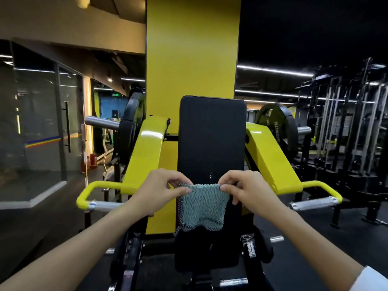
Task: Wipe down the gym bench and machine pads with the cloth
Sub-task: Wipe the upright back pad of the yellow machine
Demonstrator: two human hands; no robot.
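Behind everything, a broad yellow pillar. In front of it, a plate-loaded machine with an upright black back pad. Before the pad's lower part, a teal knit cloth, hanging spread. At its top corners, both hands, left hand and right hand, each pinching the edge between thumb and fingers.

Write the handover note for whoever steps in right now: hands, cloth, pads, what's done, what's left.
Left hand: pinches the cloth's top left corner.
Right hand: pinches its top right corner.
Cloth: hangs spread between the hands, in front of the lower back pad; whether it touches the pad cannot be told.
Seat pad: below the cloth, dark.
Done: cloth picked up and opened out; no wiped area shows.
Left: wipe the back pad, the seat pad, then the other pads.
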